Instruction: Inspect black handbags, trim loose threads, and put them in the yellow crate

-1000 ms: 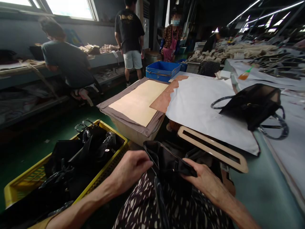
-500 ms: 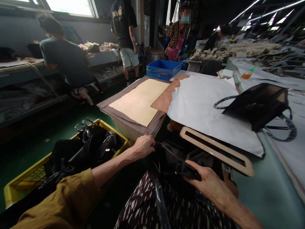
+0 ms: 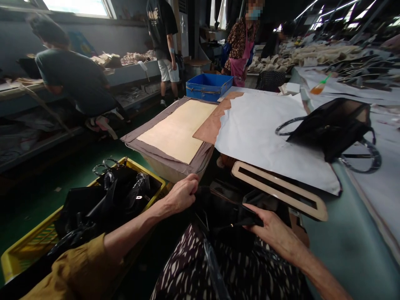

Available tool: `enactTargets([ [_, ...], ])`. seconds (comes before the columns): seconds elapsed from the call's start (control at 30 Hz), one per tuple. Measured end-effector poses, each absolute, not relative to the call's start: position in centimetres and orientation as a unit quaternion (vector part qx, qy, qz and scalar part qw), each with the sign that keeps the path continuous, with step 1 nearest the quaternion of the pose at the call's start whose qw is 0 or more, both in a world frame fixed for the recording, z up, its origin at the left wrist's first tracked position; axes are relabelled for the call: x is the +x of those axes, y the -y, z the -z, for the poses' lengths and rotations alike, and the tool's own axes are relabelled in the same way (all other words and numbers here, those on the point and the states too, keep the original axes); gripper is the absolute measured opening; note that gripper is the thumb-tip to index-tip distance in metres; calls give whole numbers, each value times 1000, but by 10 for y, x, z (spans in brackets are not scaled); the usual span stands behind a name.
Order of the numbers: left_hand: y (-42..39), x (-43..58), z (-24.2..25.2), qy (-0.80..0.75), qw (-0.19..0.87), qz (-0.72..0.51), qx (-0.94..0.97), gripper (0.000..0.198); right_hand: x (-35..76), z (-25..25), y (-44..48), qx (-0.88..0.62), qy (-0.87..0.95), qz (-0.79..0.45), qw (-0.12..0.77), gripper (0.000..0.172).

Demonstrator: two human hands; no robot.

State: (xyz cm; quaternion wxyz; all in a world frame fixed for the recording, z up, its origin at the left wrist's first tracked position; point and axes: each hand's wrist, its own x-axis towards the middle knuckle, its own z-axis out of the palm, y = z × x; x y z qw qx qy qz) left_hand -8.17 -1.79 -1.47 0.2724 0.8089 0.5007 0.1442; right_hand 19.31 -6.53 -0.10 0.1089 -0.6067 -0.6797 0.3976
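Observation:
A black handbag [image 3: 223, 214] rests on my lap, its opening facing up and a plastic-wrapped handle [image 3: 215, 266] hanging down over the patterned cloth. At the bag's far left corner, my left hand [image 3: 183, 192] is closed with its fingers pinched on the edge. My right hand [image 3: 270, 227] grips the bag's right side, thumb on top and fingers beneath. The dark interior of the bag is hard to make out. Just beyond it lies a pale slotted frame [image 3: 281, 189] with rounded ends, at the table's edge.
To my left stands a yellow crate [image 3: 31, 246] of black bags with wrapped handles. A cloth-covered bin [image 3: 137, 137] carries a cream board [image 3: 175, 129]. White sheeting [image 3: 262, 125] covers the table, with another black bag [image 3: 337, 129] on it. A blue crate [image 3: 208, 87] and several people are farther off.
The view has shifted slightly, so most things sit a little further left and higher. Both hands keep their hold on the bag. The person in the pink apron has moved to the right.

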Motion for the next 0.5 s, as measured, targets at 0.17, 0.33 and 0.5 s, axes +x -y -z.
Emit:
enactTargets([
  [0.17, 10, -80, 6, -415, 302, -109, 851, 52, 196, 4, 67, -623, 675, -380, 106, 47],
  [0.33, 0, -79, 7, -409, 308, -48, 858, 18, 199, 8, 66, -619, 668, -399, 111, 50],
  [0.5, -4, -76, 18, -421, 346, -91, 833, 23, 203, 14, 63, -601, 659, -435, 122, 51],
])
